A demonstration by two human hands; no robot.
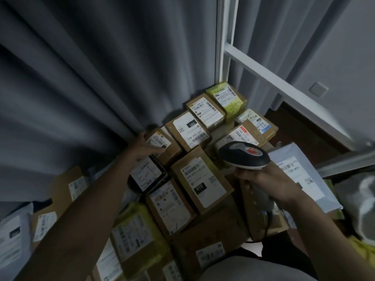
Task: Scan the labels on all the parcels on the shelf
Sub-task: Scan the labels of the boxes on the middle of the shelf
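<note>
The left hand reaches far forward on a straight, bare forearm, palm down and fingers spread, its grip apart and resting flat on a small brown cardboard parcel with a white label at the far left of the pile. The right hand is raised near the right side, its grip clamped round the grey handle of a black-and-grey handheld barcode scanner with a red button; the scanner's head points far and left, over the parcels, and its dark cable hangs down below the hand.

The parcels lie packed close together, labels upward: a brown box with a white label marked 231 just right of the left hand, a brown box with a label marked 010 near the middle, a black pouch with a handwritten white label under the left wrist, and a green-and-brown box at the far end. A pale grey plastic mailer lies at the right. Grey pleated curtains hang behind the pile, and a white metal shelf frame stands at the far right.
</note>
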